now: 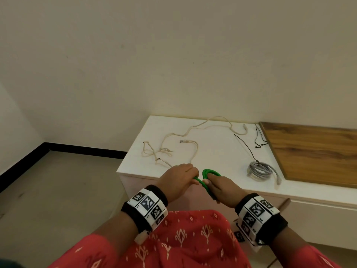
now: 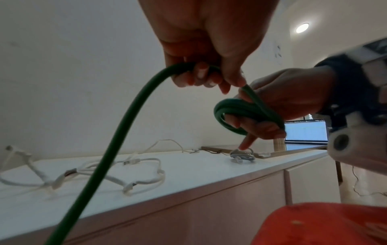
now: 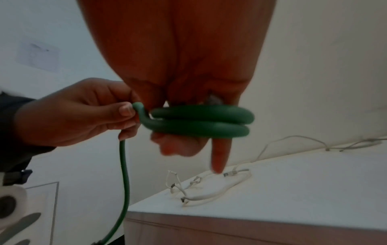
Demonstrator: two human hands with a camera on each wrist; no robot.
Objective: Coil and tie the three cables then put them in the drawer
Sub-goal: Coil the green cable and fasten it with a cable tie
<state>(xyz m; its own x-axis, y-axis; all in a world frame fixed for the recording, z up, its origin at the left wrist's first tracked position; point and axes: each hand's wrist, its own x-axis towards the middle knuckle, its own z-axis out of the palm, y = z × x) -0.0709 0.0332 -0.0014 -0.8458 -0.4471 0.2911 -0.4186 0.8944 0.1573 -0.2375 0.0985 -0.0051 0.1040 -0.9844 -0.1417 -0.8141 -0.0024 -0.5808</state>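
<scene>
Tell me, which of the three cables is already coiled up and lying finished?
The grey cable: it lies bundled on the cabinet top, while the cream cable sprawls loose and the green cable is mid-coil in hand.

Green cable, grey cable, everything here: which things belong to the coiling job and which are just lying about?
Belongs to the job:
green cable, held by left hand and right hand
grey cable, coiled
white cable, loose
black ties

Lying about:
wooden board
laptop

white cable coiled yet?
No. The white cable lies loose and sprawling on the white cabinet top, while both hands work the green cable.
</scene>
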